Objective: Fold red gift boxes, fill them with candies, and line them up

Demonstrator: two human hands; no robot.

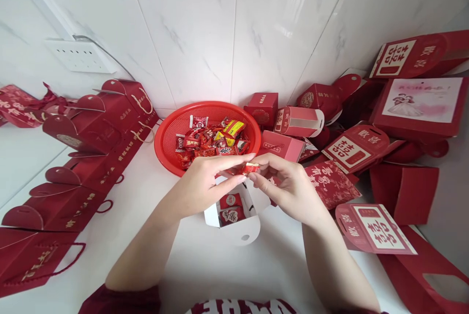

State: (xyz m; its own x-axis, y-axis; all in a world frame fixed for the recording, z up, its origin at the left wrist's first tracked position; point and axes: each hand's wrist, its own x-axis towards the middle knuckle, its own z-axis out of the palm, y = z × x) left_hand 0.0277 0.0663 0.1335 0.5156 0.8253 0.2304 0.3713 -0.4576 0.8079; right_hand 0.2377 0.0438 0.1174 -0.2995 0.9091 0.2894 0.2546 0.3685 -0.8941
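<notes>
Biggest first, from my far-off seat: a pale tiled wall (198, 35), then a white counter (139, 182) with a row of red boxes (95, 153) down the left, tops folded up, and a looser heap of boxes (403, 131) on the right, pouches among them. Between them sits the red basket (158, 143), well stocked with sweets (205, 140), so I'd judge plenty remains. The white-lined box (238, 233) stands just in front, flaps spread, two packets (231, 215) lying inside — part filled, I'd say, and not yet shut. Over it, the left hand (205, 177) and right hand (284, 182) come together, thumbs and fingertips pinching one small packet (251, 168) above the box; how much more sits behind those fingers I can't tell. On to materials: glossy tiles with grey marbling, folded card with gold lettering on the row, rope and cord handles looping out, a round plastic basket full of tiny holes, a rounded card flap with a hole through it, and last — crinkled, shiny wrappers in red, gold and yellow.
</notes>
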